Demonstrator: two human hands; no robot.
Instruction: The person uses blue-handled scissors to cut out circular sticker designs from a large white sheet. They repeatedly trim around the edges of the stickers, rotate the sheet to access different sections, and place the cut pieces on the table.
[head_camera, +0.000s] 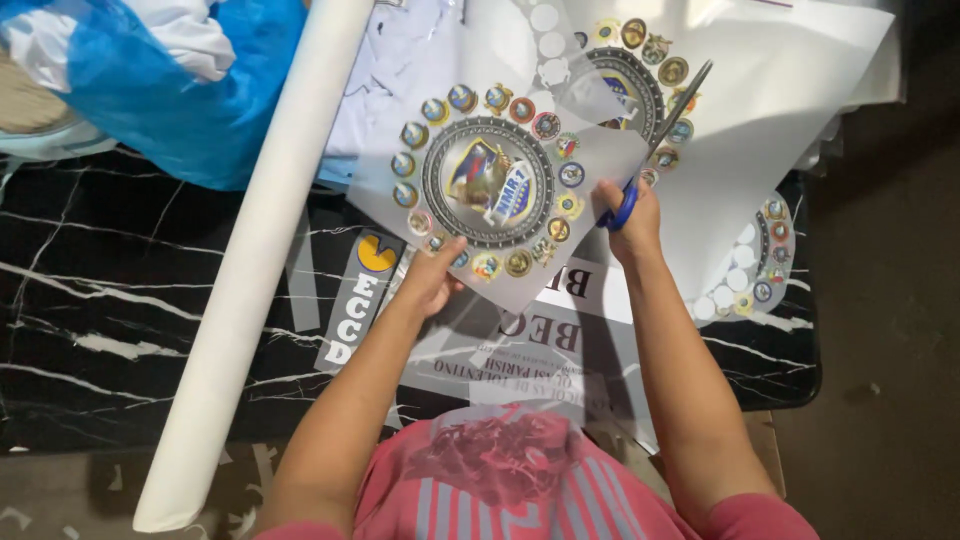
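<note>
Pink shirt: a striped pink shirt (520, 490) fills the bottom edge, closest to the lens, with both bare forearms reaching up from it.
Table: a black marble-patterned table (110, 290) with white veins carries everything; printed lettered scraps (545, 335) lie under the forearms.
Paper roll: a long white roll (250, 260) runs diagonally from the top centre to the lower left, just beside the work.
Blue plastic: a crumpled blue bag (170, 95) sits at the upper left corner.
Backing sheets: white sheets (790, 90) spread to the upper right, one bearing another ring of round emblems with several already punched out.
Sticker sheet: a printed sheet (490, 185) with a large round emblem ringed by small round ones is held up over the table's middle. It looks thin, light and floppy, likely glossy and easy to crease; holding it by the lower edge, near the cut, should keep it taut.
Left hand: the left hand (432, 277) pinches the sheet's lower edge, thumb on top, wrist bent upward.
Right hand: the right hand (628, 215) is closed around the blue handles of scissors (660, 140), blades pointing up and right along the sheet's right edge.
</note>
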